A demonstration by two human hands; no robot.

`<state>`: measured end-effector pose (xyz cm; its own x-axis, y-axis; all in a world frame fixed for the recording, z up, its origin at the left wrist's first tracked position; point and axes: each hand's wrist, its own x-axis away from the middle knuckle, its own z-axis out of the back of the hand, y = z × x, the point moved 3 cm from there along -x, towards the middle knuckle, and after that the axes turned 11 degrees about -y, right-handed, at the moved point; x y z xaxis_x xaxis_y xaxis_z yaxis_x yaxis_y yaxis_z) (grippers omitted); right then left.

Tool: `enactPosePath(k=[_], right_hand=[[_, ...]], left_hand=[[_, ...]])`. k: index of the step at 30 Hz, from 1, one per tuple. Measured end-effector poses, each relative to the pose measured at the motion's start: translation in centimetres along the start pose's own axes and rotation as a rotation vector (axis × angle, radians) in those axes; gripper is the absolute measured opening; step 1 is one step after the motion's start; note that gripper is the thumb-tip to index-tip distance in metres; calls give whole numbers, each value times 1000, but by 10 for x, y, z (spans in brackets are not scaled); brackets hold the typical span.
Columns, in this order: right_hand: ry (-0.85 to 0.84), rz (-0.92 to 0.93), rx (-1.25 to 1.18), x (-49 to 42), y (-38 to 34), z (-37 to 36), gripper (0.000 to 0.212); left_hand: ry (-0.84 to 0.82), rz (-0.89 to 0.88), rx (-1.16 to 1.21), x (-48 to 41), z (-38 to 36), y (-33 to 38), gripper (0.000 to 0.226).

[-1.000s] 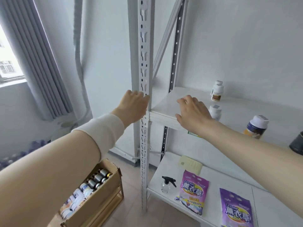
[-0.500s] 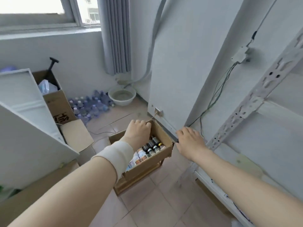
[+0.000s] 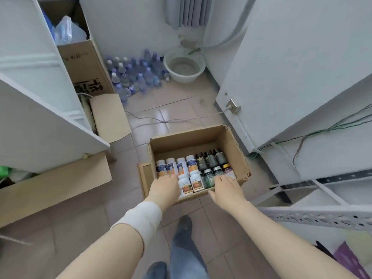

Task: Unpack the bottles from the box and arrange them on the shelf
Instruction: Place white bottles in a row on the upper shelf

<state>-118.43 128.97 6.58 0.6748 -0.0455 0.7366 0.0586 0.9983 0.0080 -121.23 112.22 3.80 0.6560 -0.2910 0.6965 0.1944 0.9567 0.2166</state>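
An open cardboard box [image 3: 231, 143] sits on the tiled floor, holding several lying bottles: white ones with orange labels [image 3: 182, 166] on the left, dark ones [image 3: 210, 159] and green ones [image 3: 209, 179] on the right. My left hand [image 3: 166, 187] reaches over the box's near edge, fingers spread and touching the white bottles at the front left. Over the near right part hovers my right hand [image 3: 226, 189], fingers apart above the green bottles. Neither hand holds anything. The white metal shelf [image 3: 314, 216] stands at the right.
Many plastic water bottles [image 3: 134, 75] and a white basin [image 3: 184, 66] lie by the far wall. Cardboard boxes [image 3: 84, 63] and white panels [image 3: 34, 109] crowd the left. A cable [image 3: 171, 120] crosses the floor behind the box. My foot [image 3: 182, 236] is below it.
My view has swung from the shelf down to the floor. Both hands have dropped from the shelf edge into the box of bottles.
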Motion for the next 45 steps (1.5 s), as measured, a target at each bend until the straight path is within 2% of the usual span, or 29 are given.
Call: enactPosePath(k=[4, 9, 12, 16, 22, 26, 33, 36, 41, 45], right_hand=[[-155, -3, -135, -103, 9, -32, 53], [-369, -57, -309, -189, 13, -71, 69], [-437, -91, -401, -211, 9, -87, 79], [-391, -117, -525, -220, 10, -95, 82], [-451, -75, -771, -208, 25, -87, 63], [-363, -75, -947, -180, 38, -69, 65], [-91, -42, -1329, -75, 61, -24, 44], [54, -29, -1415, -8, 68, -10, 33], [303, -5, -1477, 122, 80, -3, 44], [494, -25, -1471, 215, 99, -11, 35]], left_hand=[[-139, 159, 417, -82, -45, -4, 46], [-175, 380, 866, -156, -82, -16, 58], [-229, 424, 933, -172, -100, -17, 61], [-215, 447, 977, -178, -109, -17, 64], [-163, 437, 1180, -164, -92, -12, 48], [-37, 329, 1179, -141, -63, -8, 31], [154, 33, 1122, -68, 6, 13, 33], [147, -98, 1103, -22, 31, 31, 31], [128, -366, 1024, 62, 66, 76, 24], [94, -572, 862, 128, 87, 125, 18]])
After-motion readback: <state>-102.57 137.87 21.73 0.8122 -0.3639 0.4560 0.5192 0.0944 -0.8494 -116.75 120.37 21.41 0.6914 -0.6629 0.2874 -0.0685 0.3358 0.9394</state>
